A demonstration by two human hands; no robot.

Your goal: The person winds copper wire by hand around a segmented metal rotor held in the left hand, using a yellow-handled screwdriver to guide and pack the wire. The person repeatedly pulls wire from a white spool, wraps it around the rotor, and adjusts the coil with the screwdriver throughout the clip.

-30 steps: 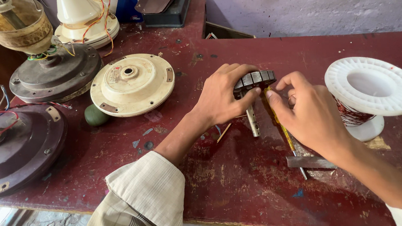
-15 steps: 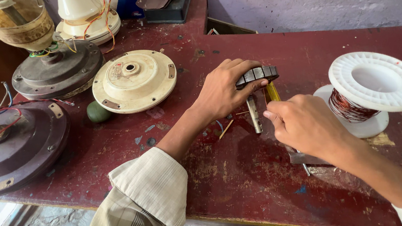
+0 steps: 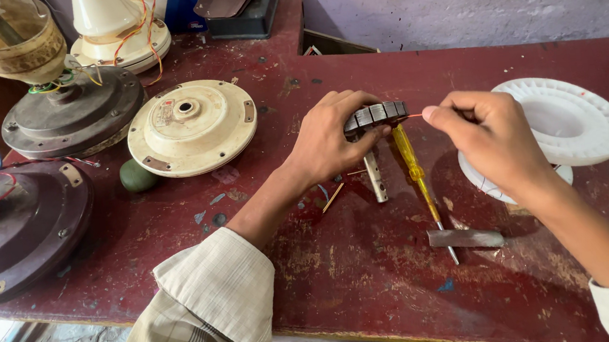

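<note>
My left hand (image 3: 331,136) grips a dark slotted stator core (image 3: 378,115), held on edge on the red table (image 3: 376,276). A thin copper wire (image 3: 413,116) runs from the core to my right hand (image 3: 488,138), whose fingertips pinch it just right of the core. Behind my right hand stands a white plastic spool (image 3: 575,124). A yellow-handled screwdriver (image 3: 416,173) lies on the table between my hands, its tip pointing toward me. A small metal rod (image 3: 374,177) lies under my left hand.
A cream fan motor cover (image 3: 190,126) and a green ball (image 3: 138,176) lie left of my left arm. Dark fan motor housings with loose wires (image 3: 12,224) (image 3: 72,116) fill the left side. A flat metal piece (image 3: 466,238) lies near the screwdriver tip. A dark box (image 3: 242,4) sits at the back.
My right hand has moved away from the core to the right, drawing the thin wire out. The screwdriver it covered now lies in plain view. My left hand keeps hold of the core.
</note>
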